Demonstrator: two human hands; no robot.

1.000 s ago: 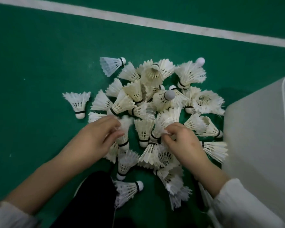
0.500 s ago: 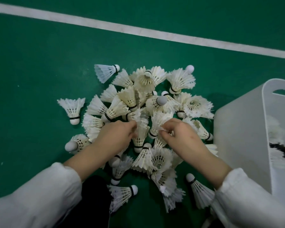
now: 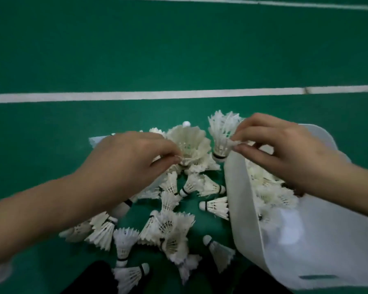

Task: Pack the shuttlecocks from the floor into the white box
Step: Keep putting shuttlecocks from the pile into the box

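Note:
Several white feather shuttlecocks lie in a loose pile [image 3: 168,228] on the green court floor. My left hand [image 3: 128,160] pinches the feather rim of one shuttlecock [image 3: 188,143], lifted above the pile with its open skirt facing me. My right hand [image 3: 285,151] pinches the feathers of another shuttlecock [image 3: 220,132], cork end down, at the left rim of the white box [image 3: 306,251]. The box stands on the right and holds several shuttlecocks [image 3: 268,192] inside.
A white court line [image 3: 136,96] crosses the floor beyond the pile, and a second line [image 3: 306,4] runs along the top edge. My dark trouser leg [image 3: 94,276] shows at the bottom, beside the nearest shuttlecocks. Green floor stretches to the left.
Both hands have risen from the pile, each pinching a shuttlecock. My right hand has swung over to the box rim. The view has tilted up, bringing the box's inside into sight.

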